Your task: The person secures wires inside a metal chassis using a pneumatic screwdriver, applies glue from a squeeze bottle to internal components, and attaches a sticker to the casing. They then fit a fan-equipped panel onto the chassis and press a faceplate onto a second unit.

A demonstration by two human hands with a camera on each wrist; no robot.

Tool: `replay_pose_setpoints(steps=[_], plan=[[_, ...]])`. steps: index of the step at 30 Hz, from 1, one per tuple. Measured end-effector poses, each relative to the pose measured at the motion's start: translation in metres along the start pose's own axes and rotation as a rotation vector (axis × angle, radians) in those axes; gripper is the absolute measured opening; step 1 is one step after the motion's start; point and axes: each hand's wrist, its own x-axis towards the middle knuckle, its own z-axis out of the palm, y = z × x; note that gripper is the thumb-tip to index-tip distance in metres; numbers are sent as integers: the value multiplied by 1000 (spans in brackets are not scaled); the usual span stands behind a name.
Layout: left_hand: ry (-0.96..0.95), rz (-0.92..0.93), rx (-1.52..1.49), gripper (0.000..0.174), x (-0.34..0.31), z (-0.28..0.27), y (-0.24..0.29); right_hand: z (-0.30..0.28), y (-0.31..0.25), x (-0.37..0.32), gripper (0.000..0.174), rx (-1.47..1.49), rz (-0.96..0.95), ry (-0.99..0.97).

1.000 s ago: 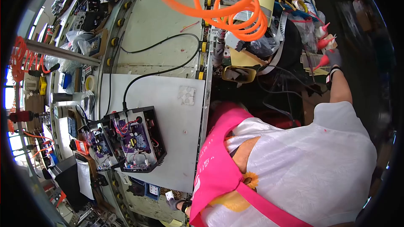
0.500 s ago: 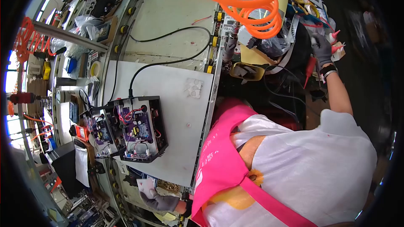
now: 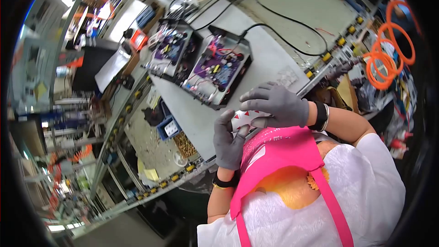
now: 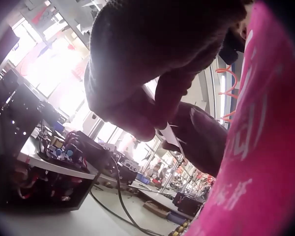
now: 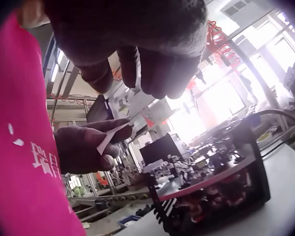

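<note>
White sheet [image 3: 241,120] is pinched between facing left hand [image 3: 228,144] and right hand [image 3: 280,105].

Remotely I see a white sheet [image 3: 243,117] held by the left hand [image 3: 228,143] at its seven o'clock and the right hand [image 3: 280,105] at its two; an open black case [image 3: 238,78] sits toward eleven, coiled orange hose [image 3: 380,56] farther toward two.

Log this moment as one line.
left hand: pinches sheet with red triangles; right hand: on same sheet; nearer black-cased unit: open, on white board
</note>
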Motion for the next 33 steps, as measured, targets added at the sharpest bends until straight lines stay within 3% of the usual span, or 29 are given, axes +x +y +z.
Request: replay_pose_setpoints(steps=[7,10,14,18,25,28,30,31,33], plan=[[167,-1,116,38,-12,-14,-10,32,6,13,28,-8,-54,-312],[235,13,81,37,-11,-14,-14,30,16,21,20,367,200,-295],[216,32,-1,38,1,-16,-11,21,24,34,18,446,153,-224],[158,33,-6,39,14,-14,-3,20,23,43,20,15,-126,-215],[51,-41,125,41,28,-20,-2,30,56,45,12,313,89,-332],[80,-14,114,41,34,-25,-14,27,63,62,12,236,-55,-303],[116,82,168,41,36,-27,-21,30,79,76,11,207,-55,-208],[130,54,58,40,35,-27,-19,34,89,82,10,196,-52,-159],[113,-16,36,38,34,-30,-21,40,103,97,7,-119,-23,-13]])
